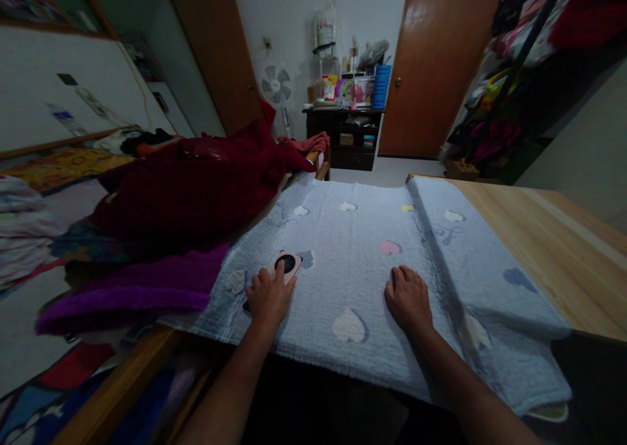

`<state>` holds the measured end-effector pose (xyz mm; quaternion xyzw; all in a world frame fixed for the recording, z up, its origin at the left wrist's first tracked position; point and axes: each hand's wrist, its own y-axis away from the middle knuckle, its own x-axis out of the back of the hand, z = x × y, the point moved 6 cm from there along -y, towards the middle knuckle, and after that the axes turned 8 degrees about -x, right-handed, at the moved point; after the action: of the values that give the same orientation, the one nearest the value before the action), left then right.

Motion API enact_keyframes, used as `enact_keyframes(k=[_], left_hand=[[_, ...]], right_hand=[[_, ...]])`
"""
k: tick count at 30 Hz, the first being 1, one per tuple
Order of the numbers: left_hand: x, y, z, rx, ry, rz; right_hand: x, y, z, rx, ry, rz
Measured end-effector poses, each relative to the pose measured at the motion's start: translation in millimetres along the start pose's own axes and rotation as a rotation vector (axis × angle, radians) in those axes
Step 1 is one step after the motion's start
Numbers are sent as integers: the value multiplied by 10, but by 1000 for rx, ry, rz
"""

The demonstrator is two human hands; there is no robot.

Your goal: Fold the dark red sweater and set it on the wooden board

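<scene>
A pale blue quilted cloth (343, 268) with white, pink, yellow and grey hearts lies spread before me. On its left part rests a pink phone (292, 264) with a round black camera ring, back side up. My left hand (269, 293) lies over the phone's lower part, fingers around it and one fingertip at the camera ring. Farther right, my right hand (409, 298) rests on the cloth below the pink heart, its fingers bent and close together, with nothing visible in them.
Dark red cloth (196, 183) and a purple blanket (161, 278) are heaped at left. A wooden board (539, 236) extends right. Behind stand a fan (277, 84), a dark cabinet (343, 138) with items on it, and a brown door (435, 66). Clothes hang at upper right.
</scene>
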<state>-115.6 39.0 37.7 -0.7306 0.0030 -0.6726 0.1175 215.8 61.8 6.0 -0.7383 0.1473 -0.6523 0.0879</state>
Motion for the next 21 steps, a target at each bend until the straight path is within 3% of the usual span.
enact_keyframes(k=[8,21], left_hand=[[-100,33,9,84,-66,7],[-118,26,9,87,-32,11]], right_hand=[[-4,1,2,0,-1,-11],[-7,-9,6,16,-21,4]])
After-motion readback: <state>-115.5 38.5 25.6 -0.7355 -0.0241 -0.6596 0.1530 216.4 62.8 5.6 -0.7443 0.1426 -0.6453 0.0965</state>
